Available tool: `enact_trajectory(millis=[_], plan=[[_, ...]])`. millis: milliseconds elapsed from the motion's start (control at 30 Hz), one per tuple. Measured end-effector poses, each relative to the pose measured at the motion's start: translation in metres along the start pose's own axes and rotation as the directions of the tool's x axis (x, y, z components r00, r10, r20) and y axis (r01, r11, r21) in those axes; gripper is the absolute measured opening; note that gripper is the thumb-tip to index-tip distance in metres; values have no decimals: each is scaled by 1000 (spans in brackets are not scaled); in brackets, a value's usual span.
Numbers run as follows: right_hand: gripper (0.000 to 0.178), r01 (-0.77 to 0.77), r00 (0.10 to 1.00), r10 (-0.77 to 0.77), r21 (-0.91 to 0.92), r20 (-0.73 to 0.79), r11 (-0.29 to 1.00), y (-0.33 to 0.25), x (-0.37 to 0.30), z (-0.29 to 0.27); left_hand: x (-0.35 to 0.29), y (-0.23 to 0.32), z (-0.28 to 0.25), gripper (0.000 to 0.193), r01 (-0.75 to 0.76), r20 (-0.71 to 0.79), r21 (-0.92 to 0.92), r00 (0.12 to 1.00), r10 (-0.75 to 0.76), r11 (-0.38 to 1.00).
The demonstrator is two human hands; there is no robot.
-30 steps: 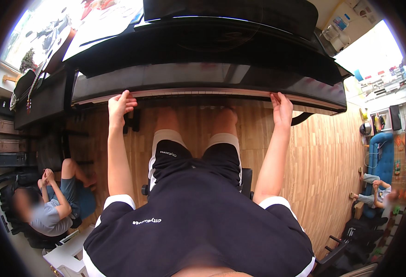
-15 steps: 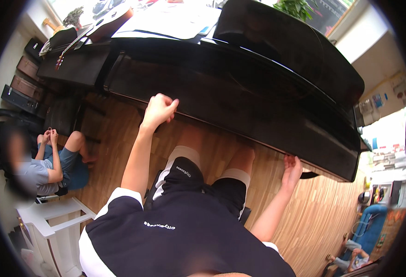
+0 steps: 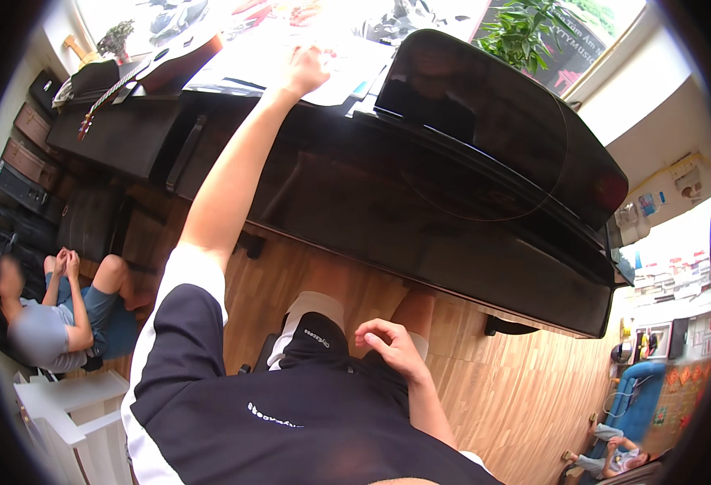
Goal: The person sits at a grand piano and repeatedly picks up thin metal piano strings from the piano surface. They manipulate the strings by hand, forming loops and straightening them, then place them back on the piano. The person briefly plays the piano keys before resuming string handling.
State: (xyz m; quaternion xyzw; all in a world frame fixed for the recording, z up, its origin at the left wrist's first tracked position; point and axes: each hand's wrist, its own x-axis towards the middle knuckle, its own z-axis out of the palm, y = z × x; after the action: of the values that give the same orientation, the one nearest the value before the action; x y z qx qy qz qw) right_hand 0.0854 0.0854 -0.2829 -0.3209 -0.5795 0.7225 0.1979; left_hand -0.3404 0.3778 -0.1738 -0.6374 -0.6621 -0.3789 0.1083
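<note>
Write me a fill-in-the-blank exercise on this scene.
1. The ____ grip is nearer the white papers.
2. The other grip visibly holds ____.
3. The piano is coloured ____.
4. In the picture, the leafy plant is to the ____ of the papers.

Missing words: left; nothing; black; right.

Daylight is pouring through a bright window [image 3: 452, 16].
Glare is washing out much of the view outside; a pale wall [image 3: 643, 97] is rising beside the glass, the striped wooden floor [image 3: 517, 388] is stretching toward a blue sofa [image 3: 629, 392], and white furniture [image 3: 101, 444] is standing at lower left.
</note>
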Motion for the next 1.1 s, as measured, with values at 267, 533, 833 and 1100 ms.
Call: enact_trajectory(millis=[267,533,833,1100], plan=[[11,830,486,-863,238,137,505,-243,17,31,29,-59,42,24,55,218,80,973,-71,995],[28,782,272,-911,481,309,397,-275,0,52,33,-22,7,27,-52,250,221,968,-5,974],[49,820,292,-923,431,251,377,-262,-15,51,33,19,4,18,-157,284,237,955,86,959],[64,978,114,-980,156,162,139,-252,-19,69,38,23,5,13,-87,296,350,955,-22,933]])
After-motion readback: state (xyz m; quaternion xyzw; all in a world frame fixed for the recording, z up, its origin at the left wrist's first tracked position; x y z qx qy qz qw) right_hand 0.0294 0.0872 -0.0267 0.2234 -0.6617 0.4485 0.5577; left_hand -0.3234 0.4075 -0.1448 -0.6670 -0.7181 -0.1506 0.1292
